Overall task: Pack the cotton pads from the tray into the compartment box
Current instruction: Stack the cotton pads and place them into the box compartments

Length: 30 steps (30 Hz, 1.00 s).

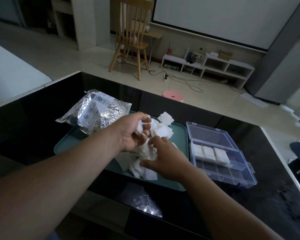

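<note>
Gripping a small bunch of cotton pads [163, 129] in its curled fingers, a person's left hand [133, 132] hovers over a teal tray [68, 146] on a glossy black bench [24, 122]. The right hand [164, 158], at five o'clock from the left, lies spread on the loose heap, thumb out and fingertips touching the pads. The heap covers the tray's middle and its one o'clock corner. At three o'clock, just beside the tray, a clear compartment box [232, 172] sits with its lid [210, 134] laid back and three white stacks [210, 152] in its far row. A crumpled foil bag [95, 110] overlaps the tray's eleven o'clock corner.
</note>
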Each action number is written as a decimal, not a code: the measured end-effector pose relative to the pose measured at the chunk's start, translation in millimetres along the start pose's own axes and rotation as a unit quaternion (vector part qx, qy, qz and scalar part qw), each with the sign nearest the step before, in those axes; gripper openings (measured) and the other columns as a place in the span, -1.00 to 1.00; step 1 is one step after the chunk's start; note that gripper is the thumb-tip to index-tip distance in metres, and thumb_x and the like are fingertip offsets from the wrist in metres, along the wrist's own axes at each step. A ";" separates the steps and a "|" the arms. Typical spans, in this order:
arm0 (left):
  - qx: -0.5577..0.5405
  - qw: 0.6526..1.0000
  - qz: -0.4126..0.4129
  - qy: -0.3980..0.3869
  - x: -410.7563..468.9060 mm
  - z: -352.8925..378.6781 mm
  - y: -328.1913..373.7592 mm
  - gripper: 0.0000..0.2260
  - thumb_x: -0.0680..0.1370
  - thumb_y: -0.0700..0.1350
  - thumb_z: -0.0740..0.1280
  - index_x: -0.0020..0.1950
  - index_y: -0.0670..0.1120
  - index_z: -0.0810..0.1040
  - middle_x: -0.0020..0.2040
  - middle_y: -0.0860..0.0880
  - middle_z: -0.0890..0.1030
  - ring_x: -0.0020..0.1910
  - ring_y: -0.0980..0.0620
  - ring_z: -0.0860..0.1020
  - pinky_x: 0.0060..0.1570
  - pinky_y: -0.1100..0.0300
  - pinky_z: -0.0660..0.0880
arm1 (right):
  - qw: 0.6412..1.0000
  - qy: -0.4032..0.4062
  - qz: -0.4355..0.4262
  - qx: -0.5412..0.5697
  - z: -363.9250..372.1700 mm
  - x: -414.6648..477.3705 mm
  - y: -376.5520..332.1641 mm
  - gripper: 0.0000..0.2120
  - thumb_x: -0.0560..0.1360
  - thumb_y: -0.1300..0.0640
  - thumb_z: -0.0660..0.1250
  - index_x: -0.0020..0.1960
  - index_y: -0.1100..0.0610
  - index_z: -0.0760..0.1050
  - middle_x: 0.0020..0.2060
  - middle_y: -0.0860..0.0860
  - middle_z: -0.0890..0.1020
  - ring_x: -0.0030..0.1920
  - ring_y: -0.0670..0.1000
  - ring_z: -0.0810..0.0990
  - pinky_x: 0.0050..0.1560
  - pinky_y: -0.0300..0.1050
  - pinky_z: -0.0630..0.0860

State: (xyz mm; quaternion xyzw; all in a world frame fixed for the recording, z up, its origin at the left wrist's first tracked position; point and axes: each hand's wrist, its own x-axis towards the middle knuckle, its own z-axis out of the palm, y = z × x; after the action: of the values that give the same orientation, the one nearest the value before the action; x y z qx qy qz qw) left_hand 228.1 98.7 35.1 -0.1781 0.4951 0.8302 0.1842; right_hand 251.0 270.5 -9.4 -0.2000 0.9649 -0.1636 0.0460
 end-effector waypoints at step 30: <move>0.149 0.987 0.055 -0.026 0.1 16.8 -14.7 -0.80 0.64 -0.10 0.35 0.21 -0.14 0.61 -0.08 -0.10 0.58 -0.32 0.05 0.51 -0.40 0.26 0.48 | 0.969 0.054 0.137 0.199 -68.0 -3.0 42.5 -0.81 0.60 0.00 0.43 0.14 0.07 0.60 -0.13 0.03 0.68 -0.19 -0.01 0.62 -0.16 -0.11 0.52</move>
State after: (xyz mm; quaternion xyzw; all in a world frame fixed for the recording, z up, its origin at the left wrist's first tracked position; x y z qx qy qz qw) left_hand 233.1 120.1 31.4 -0.0994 0.6175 0.7601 0.1761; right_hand 227.6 328.7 40.5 -0.0432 0.9323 -0.3549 0.0551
